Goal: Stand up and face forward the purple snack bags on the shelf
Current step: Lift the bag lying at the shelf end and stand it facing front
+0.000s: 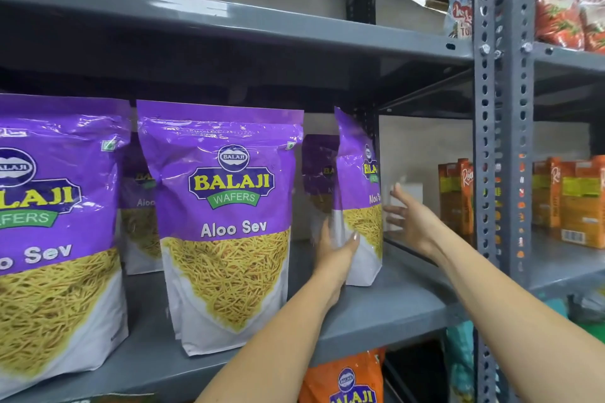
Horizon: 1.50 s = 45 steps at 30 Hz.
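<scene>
Two hands at angled purple bag (358, 193); left hand (334, 252) apparently gripping.

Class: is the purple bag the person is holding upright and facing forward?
Upright, but turned sideways: the bag stands on the shelf, front angled right, left hand gripping it.

Grey perforated steel upright post (502, 141) splits two bays. Right of it: orange cardboard cartons (569, 199) upright in a row, red-and-white snack packets (563, 3) on the shelf above. Orange snack bag (343, 379) on the lower level. Small white box (409, 193) near the back wall.
</scene>
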{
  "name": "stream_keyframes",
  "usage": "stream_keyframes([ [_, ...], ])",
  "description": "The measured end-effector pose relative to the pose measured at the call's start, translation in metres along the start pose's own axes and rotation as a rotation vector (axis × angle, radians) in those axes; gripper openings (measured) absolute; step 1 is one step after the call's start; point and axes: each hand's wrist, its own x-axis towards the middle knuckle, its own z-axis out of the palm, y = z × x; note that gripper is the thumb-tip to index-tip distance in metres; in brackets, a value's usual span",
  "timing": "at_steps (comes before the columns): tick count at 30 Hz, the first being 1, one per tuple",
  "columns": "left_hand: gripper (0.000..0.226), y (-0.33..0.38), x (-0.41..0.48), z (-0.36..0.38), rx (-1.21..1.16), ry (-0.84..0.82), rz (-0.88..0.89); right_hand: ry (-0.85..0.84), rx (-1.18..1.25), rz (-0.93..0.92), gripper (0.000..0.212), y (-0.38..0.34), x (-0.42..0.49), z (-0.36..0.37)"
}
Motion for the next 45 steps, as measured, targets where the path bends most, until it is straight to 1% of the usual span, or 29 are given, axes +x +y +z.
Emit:
stream_keyframes([
  [2,0.075,0.003,0.000,-0.004,-0.057,-0.002,-0.046,-0.106,0.018,0.053,0.039,0.004,-0.002,0.002],
  [3,0.077,0.005,0.000,-0.005,-0.064,0.006,-0.076,-0.124,0.011,0.063,0.038,0.006,-0.002,0.002],
  [4,0.073,0.006,-0.001,-0.005,-0.073,0.019,-0.096,-0.123,-0.005,0.055,0.035,0.009,-0.001,0.001],
  [6,0.056,0.007,0.002,-0.003,-0.082,0.105,-0.113,-0.131,-0.033,-0.006,0.032,0.011,-0.002,0.000],
  [9,0.040,0.014,0.003,-0.004,-0.026,0.260,-0.140,-0.124,-0.022,-0.084,0.052,0.014,-0.002,-0.001],
  [10,0.035,0.014,0.003,-0.004,-0.009,0.301,-0.140,-0.109,-0.001,-0.108,0.050,0.014,-0.002,-0.002],
  [12,0.024,0.017,0.001,-0.004,0.023,0.362,-0.132,-0.075,0.062,-0.156,0.023,0.009,-0.005,-0.001],
  [13,0.024,0.020,-0.001,-0.004,0.039,0.386,-0.129,-0.058,0.085,-0.161,0.014,0.006,-0.007,-0.001],
  [14,0.024,0.020,-0.002,-0.004,0.050,0.405,-0.124,-0.048,0.089,-0.165,0.011,0.004,-0.009,-0.001],
  [15,0.025,0.020,-0.003,-0.003,0.055,0.419,-0.118,-0.043,0.091,-0.173,0.013,0.002,-0.011,0.000],
  [18,0.025,0.017,-0.003,-0.003,0.055,0.450,-0.124,-0.049,0.119,-0.179,0.032,-0.002,-0.015,0.000],
  [20,0.025,0.020,-0.006,-0.001,0.032,0.413,-0.119,-0.075,0.157,-0.177,0.039,-0.006,-0.016,0.001],
  [21,0.035,0.022,-0.008,0.000,-0.014,0.341,-0.111,-0.086,0.167,-0.183,0.048,-0.010,-0.017,0.002],
  [22,0.057,0.024,-0.009,0.001,-0.059,0.253,-0.106,-0.093,0.156,-0.192,0.058,-0.016,-0.018,0.002],
  [24,0.105,0.028,-0.013,0.003,-0.052,0.131,-0.101,-0.088,0.129,-0.225,0.065,-0.028,-0.019,0.003],
  [25,0.121,0.027,-0.013,0.003,-0.004,0.112,-0.093,-0.082,0.126,-0.240,0.064,-0.032,-0.018,0.002],
  [26,0.132,0.024,-0.010,0.004,0.051,0.103,-0.079,-0.070,0.130,-0.249,0.056,-0.036,-0.017,0.002],
  [27,0.139,0.021,-0.008,0.003,0.111,0.100,-0.071,-0.060,0.138,-0.259,0.044,-0.039,-0.017,0.002],
  [28,0.140,0.020,-0.008,0.001,0.155,0.092,-0.064,-0.037,0.144,-0.266,0.032,-0.041,-0.016,0.002],
  [29,0.134,0.022,-0.010,-0.001,0.180,0.086,-0.048,-0.014,0.156,-0.274,0.022,-0.043,-0.016,0.001],
  [30,0.122,0.025,-0.014,-0.003,0.204,0.079,-0.033,0.009,0.178,-0.280,0.014,-0.045,-0.015,0.000],
  [32,0.101,0.030,-0.025,-0.005,0.236,0.069,-0.007,0.055,0.219,-0.305,0.014,-0.050,-0.017,-0.001],
  [34,0.091,0.032,-0.035,-0.006,0.245,0.046,0.007,0.069,0.248,-0.325,0.014,-0.056,-0.021,-0.001],
  [38,0.090,0.035,-0.054,-0.006,0.250,0.044,0.009,0.035,0.266,-0.353,0.013,-0.062,-0.033,0.003],
  [43,0.084,0.040,-0.070,-0.006,0.308,0.063,0.020,0.043,0.300,-0.368,0.007,-0.070,-0.040,-0.001],
  [45,0.080,0.042,-0.074,-0.005,0.322,0.067,0.028,0.057,0.318,-0.381,0.009,-0.074,-0.040,-0.003],
])
